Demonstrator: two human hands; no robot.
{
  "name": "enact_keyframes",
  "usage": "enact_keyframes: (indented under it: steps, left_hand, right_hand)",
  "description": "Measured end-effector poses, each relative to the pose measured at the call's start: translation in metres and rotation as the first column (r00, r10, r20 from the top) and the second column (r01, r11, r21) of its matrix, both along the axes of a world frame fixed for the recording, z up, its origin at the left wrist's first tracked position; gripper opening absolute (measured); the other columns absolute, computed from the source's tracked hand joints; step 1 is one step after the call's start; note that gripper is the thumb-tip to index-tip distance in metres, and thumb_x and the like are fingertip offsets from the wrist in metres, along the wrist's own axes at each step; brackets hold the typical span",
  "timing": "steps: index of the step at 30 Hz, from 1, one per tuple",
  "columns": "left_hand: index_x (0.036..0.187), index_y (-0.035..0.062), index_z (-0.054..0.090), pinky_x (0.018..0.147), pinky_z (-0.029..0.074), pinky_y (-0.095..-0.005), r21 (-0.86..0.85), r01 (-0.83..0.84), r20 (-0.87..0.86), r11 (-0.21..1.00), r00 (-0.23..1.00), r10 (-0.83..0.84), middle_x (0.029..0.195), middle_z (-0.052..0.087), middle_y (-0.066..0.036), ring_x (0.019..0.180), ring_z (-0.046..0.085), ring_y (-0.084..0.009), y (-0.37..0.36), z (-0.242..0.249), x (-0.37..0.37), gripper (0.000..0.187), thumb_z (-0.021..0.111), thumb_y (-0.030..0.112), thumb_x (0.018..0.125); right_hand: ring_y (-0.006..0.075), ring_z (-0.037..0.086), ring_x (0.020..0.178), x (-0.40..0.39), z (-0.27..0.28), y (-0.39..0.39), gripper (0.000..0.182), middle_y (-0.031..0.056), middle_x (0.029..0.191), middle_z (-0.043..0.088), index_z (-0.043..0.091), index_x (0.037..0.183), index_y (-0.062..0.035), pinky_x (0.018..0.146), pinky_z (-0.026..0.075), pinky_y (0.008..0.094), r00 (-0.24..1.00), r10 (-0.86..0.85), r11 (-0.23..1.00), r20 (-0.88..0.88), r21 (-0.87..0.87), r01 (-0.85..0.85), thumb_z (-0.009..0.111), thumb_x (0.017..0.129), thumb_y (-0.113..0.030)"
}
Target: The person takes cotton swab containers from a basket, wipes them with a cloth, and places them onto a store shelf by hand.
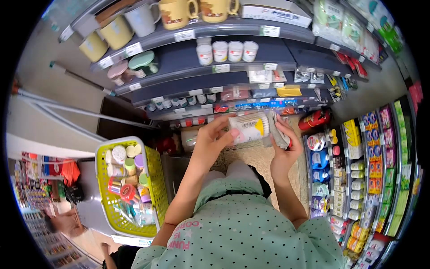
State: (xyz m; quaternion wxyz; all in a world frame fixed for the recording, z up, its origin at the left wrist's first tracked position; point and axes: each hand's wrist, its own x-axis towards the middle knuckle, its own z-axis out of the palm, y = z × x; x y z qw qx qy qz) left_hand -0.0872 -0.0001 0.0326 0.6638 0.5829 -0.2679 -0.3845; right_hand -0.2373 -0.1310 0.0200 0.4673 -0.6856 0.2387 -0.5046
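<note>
My left hand (212, 139) is wrapped round one end of a clear cylindrical pack of cotton swabs (246, 127), which lies sideways with its barcode label up and white tips at the right. At the pack's right end, my right hand (286, 150) has its fingers closed on a grey cloth (278, 130). To the left stands a yellow-green basket (132, 145) holding several jars, coloured containers and plastic packets. Beyond my hands, four-sided rows of goods sit on the grey shelves (170, 83), among them white cups (220, 51).
Mugs (174, 13) stand on the top shelf. A red fire extinguisher (315, 119) is right of my hands. Stocked shelves (356, 179) line the right side. Another person's arm (107, 255) shows at the lower left, near a grey counter (87, 193).
</note>
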Motion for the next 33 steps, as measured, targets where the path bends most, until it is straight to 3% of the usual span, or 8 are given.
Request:
enact_keyframes:
  steps: [2, 5, 9, 13, 17, 24, 33]
  left_hand:
    - [0.141, -0.0023, 0.054, 0.078, 0.059, -0.0279, -0.006, 0.049, 0.112, 0.999, 0.993, -0.048, 0.121, 0.069, -0.011, 0.102, 0.067, -0.0145, -0.012, 0.008, -0.005, 0.051, 0.07, 0.014, 0.095]
    - [0.136, -0.002, 0.057, 0.086, 0.06, -0.0309, -0.064, -0.005, 0.073, 0.998, 0.997, 0.009, 0.119, 0.068, -0.01, 0.103, 0.066, -0.0146, -0.031, 0.022, -0.019, 0.055, 0.076, 0.001, 0.085]
    - [0.132, 0.0013, 0.061, 0.098, 0.057, -0.035, -0.136, -0.095, 0.228, 0.986, 0.966, 0.124, 0.122, 0.065, -0.009, 0.103, 0.064, -0.0151, -0.062, 0.026, -0.04, 0.063, 0.081, -0.01, 0.073]
    - [0.13, 0.003, 0.063, 0.098, 0.057, -0.0344, -0.225, -0.04, 0.3, 0.974, 0.948, 0.108, 0.126, 0.061, -0.007, 0.113, 0.06, -0.0162, -0.093, 0.035, -0.059, 0.062, 0.078, -0.011, 0.071]
    - [0.126, 0.0079, 0.066, 0.092, 0.06, -0.0341, -0.318, 0.018, 0.376, 0.948, 0.92, 0.108, 0.122, 0.062, -0.006, 0.11, 0.063, -0.0174, -0.118, 0.045, -0.073, 0.064, 0.081, -0.007, 0.066]
    - [0.122, 0.0062, 0.066, 0.094, 0.058, -0.0349, -0.329, 0.195, 0.462, 0.924, 0.886, -0.022, 0.124, 0.065, -0.007, 0.114, 0.064, -0.0176, -0.157, 0.054, -0.111, 0.057, 0.082, -0.004, 0.068]
    - [0.124, 0.0055, 0.065, 0.098, 0.056, -0.0384, -0.354, 0.356, 0.533, 0.865, 0.837, -0.126, 0.127, 0.063, -0.006, 0.118, 0.061, -0.019, -0.194, 0.053, -0.15, 0.058, 0.083, -0.003, 0.069]
  right_hand:
    - [0.0273, 0.065, 0.12, -0.014, 0.001, -0.01, 0.034, 0.0177, 0.12, 0.072, 0.072, 0.108, 0.0011, 0.119, 0.028, 0.0513, 0.999, -0.032, 0.999, 0.002, -0.034, 0.032, 0.068, 0.076, 0.012]
    - [0.0269, 0.066, 0.119, -0.029, 0.011, -0.021, 0.032, 0.0161, 0.119, 0.073, 0.074, 0.107, -0.0006, 0.12, 0.026, 0.0535, 0.996, -0.088, 0.99, -0.033, -0.115, 0.084, 0.068, 0.077, 0.011]
    - [0.026, 0.067, 0.118, -0.043, 0.033, -0.031, 0.03, 0.0105, 0.116, 0.075, 0.078, 0.101, -0.0069, 0.121, 0.02, 0.055, 0.932, -0.362, 0.88, -0.012, -0.333, 0.338, 0.065, 0.077, 0.007]
    - [0.0205, 0.069, 0.113, -0.048, 0.061, -0.03, 0.034, 0.0012, 0.108, 0.077, 0.081, 0.093, -0.0146, 0.122, 0.02, 0.0551, 0.952, -0.292, 0.778, -0.09, -0.602, 0.181, 0.064, 0.068, 0.002]
    - [0.0183, 0.07, 0.109, -0.059, 0.063, -0.037, 0.039, -0.0005, 0.103, 0.078, 0.082, 0.093, -0.0165, 0.121, 0.022, 0.0539, 0.953, -0.287, 0.764, -0.101, -0.624, 0.164, 0.061, 0.068, 0.005]
    - [0.0204, 0.07, 0.11, -0.112, 0.062, -0.059, 0.042, 0.0019, 0.103, 0.078, 0.081, 0.095, -0.0132, 0.12, 0.022, 0.0554, 0.837, -0.542, 0.676, -0.072, -0.629, 0.383, 0.059, 0.066, 0.007]
    - [0.028, 0.069, 0.115, -0.166, 0.053, -0.094, 0.056, 0.0096, 0.107, 0.077, 0.078, 0.097, -0.0058, 0.12, 0.025, 0.0569, 0.656, -0.753, 0.516, 0.045, -0.578, 0.632, 0.045, 0.058, 0.017]
